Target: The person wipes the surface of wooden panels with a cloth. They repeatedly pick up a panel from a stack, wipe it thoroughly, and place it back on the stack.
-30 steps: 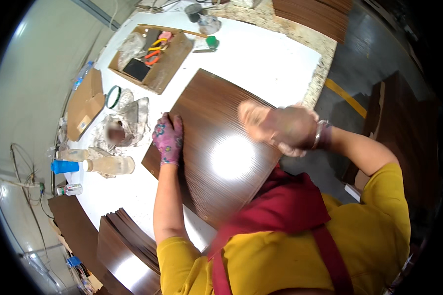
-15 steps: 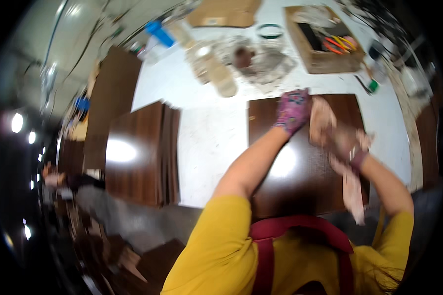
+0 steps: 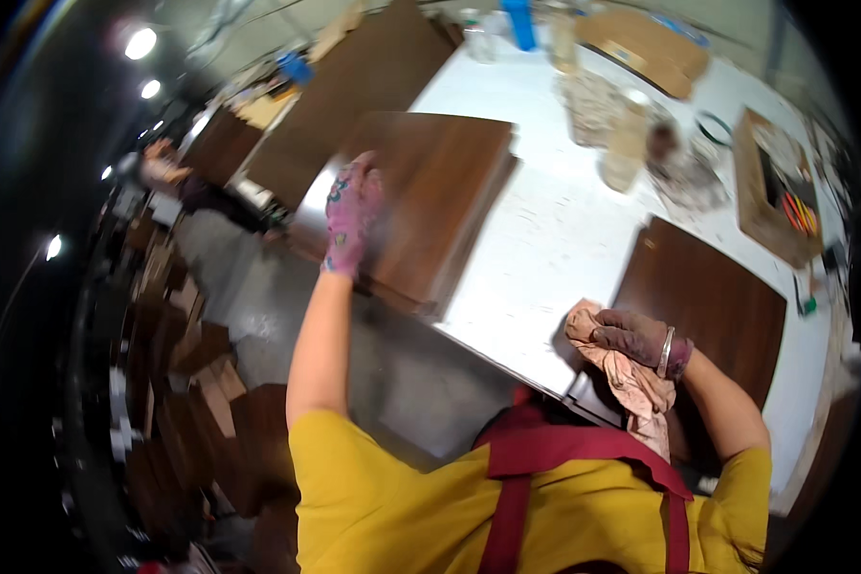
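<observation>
Left hand (image 3: 352, 215), fingers extended, now over stacked panels (image 3: 440, 191), right hand (image 3: 639, 337) round rag (image 3: 629, 378); white table (image 3: 536, 249), grey floor (image 3: 411, 378).

A white worktop (image 3: 545, 258) stands indoors, its far edge facing a pale wall (image 3: 741, 38). Grey floor (image 3: 402, 368) with a faint sheen stretches from the worktop's near edge off to the left. A brown flat surface (image 3: 344, 105) sits beside the far left corner. Well beyond the worktop's left end, round white lamps (image 3: 141, 43) glare against a deeply dark part of the room.
</observation>
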{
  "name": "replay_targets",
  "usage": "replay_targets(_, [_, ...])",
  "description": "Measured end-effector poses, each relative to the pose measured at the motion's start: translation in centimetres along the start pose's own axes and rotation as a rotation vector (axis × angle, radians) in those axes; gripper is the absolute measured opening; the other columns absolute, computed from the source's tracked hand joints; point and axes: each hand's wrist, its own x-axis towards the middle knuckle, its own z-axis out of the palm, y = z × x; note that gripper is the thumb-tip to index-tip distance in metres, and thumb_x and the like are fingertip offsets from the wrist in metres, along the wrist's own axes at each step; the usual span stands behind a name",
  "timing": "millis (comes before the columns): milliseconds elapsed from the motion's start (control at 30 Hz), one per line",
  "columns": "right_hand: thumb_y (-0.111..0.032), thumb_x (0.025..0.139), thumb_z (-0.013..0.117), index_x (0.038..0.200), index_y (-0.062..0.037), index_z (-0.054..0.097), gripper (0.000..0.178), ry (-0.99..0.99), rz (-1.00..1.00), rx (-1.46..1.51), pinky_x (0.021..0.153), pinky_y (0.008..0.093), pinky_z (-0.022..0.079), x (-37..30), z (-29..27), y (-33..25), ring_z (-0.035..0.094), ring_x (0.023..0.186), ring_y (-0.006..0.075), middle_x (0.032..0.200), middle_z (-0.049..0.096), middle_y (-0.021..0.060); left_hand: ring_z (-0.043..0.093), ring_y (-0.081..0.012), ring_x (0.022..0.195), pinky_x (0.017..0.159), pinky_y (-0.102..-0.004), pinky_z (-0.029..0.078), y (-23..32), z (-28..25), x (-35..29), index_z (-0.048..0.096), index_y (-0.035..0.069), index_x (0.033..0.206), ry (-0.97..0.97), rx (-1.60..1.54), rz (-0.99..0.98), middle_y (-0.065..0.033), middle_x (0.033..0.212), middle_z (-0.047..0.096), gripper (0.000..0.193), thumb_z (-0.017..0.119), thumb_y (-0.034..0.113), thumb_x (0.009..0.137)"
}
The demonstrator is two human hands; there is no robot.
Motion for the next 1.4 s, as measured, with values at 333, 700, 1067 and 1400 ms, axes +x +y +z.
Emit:
replay_targets(333, [-0.029, 0.095, 0.057, 0.113, -0.0037, 0.059, 0.03, 0.156, -0.162, 0.55, 0.075, 0.0275, 0.051, 19.8, 4.7, -8.0, 0.063, 0.085, 0.0194, 0.095, 0.064, 0.0042, 0.056, -0.0331, 0.108, 0.089, -0.0438, 0.048, -18.9, -2.0, -5.2, 0.059, 0.004, 0.113, -0.035, 0.582, -0.445, -0.017, 0.114, 0.059, 0.054, 0.056, 0.05, 0.085])
replay_targets(700, [-0.029, 0.089, 0.064, 0.116, 0.0046, 0.058, 0.043, 0.191, -0.189, 0.328, 0.083, 0.029, 0.045, 22.7, 3.0, -9.6, 0.058, 0.091, 0.016, 0.103, 0.064, 0.0073, 0.06, -0.0296, 0.1, 0.086, -0.0396, 0.05, -17.8, -2.3, -5.3, 0.067, 0.004, 0.097, 0.041, 0.491, -0.486, -0.0158, 0.103, 0.063, 0.044, 0.06, 0.045, 0.084])
replay_targets(1067, [-0.019, 0.086, 0.065, 0.112, -0.0088, 0.051, 0.031, 0.191, -0.244, 0.85, 0.079, 0.0301, 0.05, 19.5, 1.3, -12.1, 0.058, 0.081, 0.0142, 0.095, 0.058, 0.0023, 0.064, -0.0315, 0.085, 0.079, -0.0409, 0.05, -14.4, -1.0, -5.7, 0.07, 0.004, 0.084, 0.249, 0.491, -0.369, -0.0173, 0.085, 0.066, 0.039, 0.055, 0.039, 0.087])
replay_targets(1400, [-0.017, 0.085, 0.064, 0.125, -0.0009, 0.051, 0.045, 0.249, -0.533, 0.88, 0.095, 0.0311, 0.043, 6.4, 0.0, -10.7, 0.056, 0.104, 0.0147, 0.112, 0.06, 0.0068, 0.057, -0.0246, 0.109, 0.095, -0.0352, 0.044, -14.2, -0.8, -9.5, 0.061, 0.001, 0.12, -0.159, -0.662, -0.398, -0.0125, 0.119, 0.061, 0.04, 0.052, 0.033, 0.097])
